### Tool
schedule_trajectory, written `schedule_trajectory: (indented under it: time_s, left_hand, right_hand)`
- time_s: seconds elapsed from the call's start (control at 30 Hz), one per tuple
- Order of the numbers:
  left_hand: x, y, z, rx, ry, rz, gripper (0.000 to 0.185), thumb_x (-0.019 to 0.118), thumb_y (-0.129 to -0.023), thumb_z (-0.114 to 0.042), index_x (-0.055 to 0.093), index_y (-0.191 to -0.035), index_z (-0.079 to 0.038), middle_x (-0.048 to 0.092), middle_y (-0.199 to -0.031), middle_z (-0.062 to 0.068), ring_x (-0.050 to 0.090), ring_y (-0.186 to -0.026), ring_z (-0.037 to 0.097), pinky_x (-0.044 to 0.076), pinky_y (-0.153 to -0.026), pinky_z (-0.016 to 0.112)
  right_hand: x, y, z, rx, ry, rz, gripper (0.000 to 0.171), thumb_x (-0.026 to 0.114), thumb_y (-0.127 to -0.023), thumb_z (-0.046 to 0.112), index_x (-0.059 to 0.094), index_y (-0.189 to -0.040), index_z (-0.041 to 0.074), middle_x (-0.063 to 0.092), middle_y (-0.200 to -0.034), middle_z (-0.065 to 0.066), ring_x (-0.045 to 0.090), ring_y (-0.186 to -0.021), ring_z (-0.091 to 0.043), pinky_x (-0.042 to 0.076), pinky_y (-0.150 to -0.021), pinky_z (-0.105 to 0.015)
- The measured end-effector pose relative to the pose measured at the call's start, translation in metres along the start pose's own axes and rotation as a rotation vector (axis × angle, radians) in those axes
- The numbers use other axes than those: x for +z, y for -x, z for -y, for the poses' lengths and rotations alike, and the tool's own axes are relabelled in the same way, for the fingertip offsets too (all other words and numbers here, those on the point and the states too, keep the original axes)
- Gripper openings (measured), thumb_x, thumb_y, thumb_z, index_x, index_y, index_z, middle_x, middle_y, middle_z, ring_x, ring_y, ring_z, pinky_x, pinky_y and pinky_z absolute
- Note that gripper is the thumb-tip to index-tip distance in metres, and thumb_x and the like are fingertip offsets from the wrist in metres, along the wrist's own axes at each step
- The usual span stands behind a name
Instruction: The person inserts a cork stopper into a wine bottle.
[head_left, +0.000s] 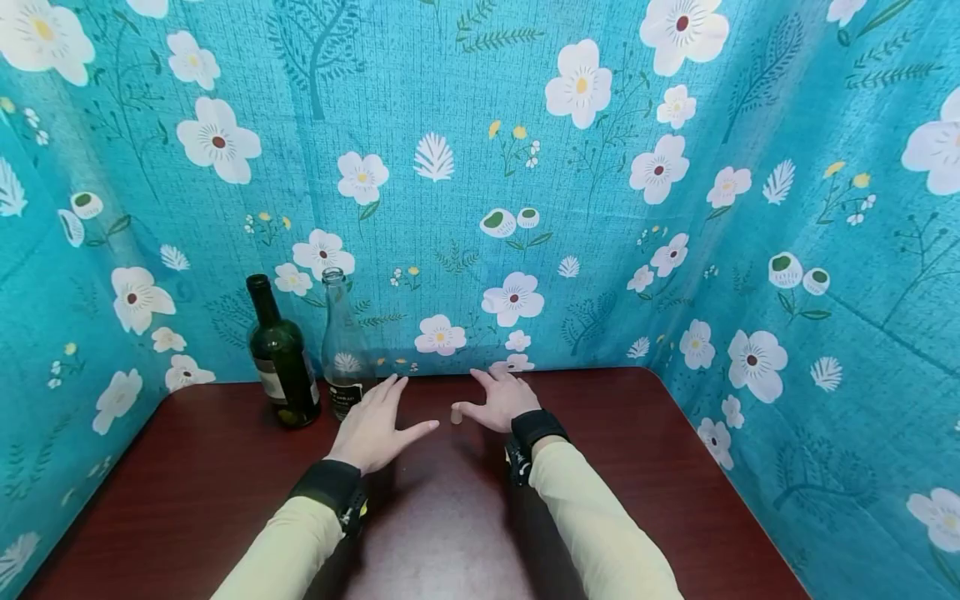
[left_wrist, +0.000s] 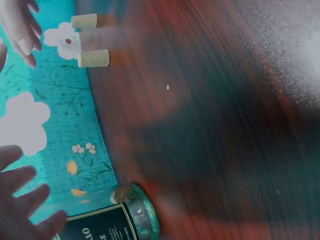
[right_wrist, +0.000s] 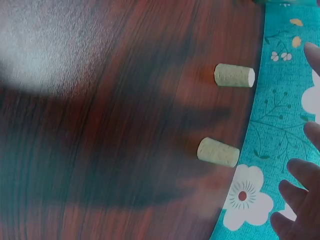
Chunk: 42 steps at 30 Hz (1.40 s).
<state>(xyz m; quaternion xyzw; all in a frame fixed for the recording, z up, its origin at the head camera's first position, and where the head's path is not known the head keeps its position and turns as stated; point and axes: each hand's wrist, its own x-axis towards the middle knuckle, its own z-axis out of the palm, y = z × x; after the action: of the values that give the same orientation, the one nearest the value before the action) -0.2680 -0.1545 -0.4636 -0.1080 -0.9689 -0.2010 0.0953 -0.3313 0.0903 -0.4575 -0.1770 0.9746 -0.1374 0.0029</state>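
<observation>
My left hand [head_left: 375, 429] hovers over the table with its fingers spread and straight, nearest to a clear glass bottle [head_left: 347, 350] with a black label. Left of that bottle stands a dark green wine bottle [head_left: 285, 358]. My right hand [head_left: 501, 402] is also held above the table, fingers extended and nothing in them. Near its thumb one cork [head_left: 456, 415] shows; the right hand hides the other in the head view. Both appear in the right wrist view, an upper cork [right_wrist: 234, 76] and a lower cork [right_wrist: 218, 152], upright and apart on the table.
A dark red wooden table [head_left: 450, 525] with rounded far corners carries these things. Blue flowered cloth [head_left: 465, 167] hangs behind and along both sides. A tiny pale speck [left_wrist: 168, 87] lies on the tabletop.
</observation>
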Motion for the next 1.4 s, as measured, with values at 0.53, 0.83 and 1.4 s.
schedule_trajectory:
  time_s: [0.53,0.83,1.4]
  left_hand:
    - [-0.043,-0.014,0.015,-0.154,0.327,-0.562,0.110,0.077,-0.090,-0.046,0.001,-0.163,-0.014,0.006,-0.168,0.013,0.013,-0.152,0.033,0.027,-0.114,0.058]
    - [-0.062,-0.031,0.026,-0.379,0.441,-0.369,0.113,0.068,-0.094,-0.053,-0.012,-0.161,-0.011,0.021,-0.159,0.030,0.043,-0.132,0.050,0.033,-0.106,0.063]
    - [-0.062,-0.035,0.007,-0.280,0.366,-0.321,0.069,0.060,-0.102,-0.047,0.031,-0.150,-0.008,0.054,-0.140,0.022,0.058,-0.113,0.046,0.043,-0.092,0.062]
  right_hand:
    - [-0.015,-0.013,0.066,-0.037,-0.346,0.125,0.100,0.068,-0.083,0.072,0.033,-0.160,0.020,0.042,-0.157,-0.004,0.055,-0.128,-0.020,0.042,-0.107,-0.046]
    - [-0.020,-0.015,0.110,-0.125,-0.452,0.154,0.104,0.080,-0.080,0.060,0.029,-0.162,0.021,0.041,-0.158,0.000,0.041,-0.141,-0.018,0.041,-0.108,-0.044]
    - [-0.002,-0.023,0.112,-0.155,-0.580,0.071,0.110,0.085,-0.082,0.043,0.013,-0.164,0.031,0.033,-0.162,0.002,0.037,-0.144,-0.018,0.042,-0.107,-0.043]
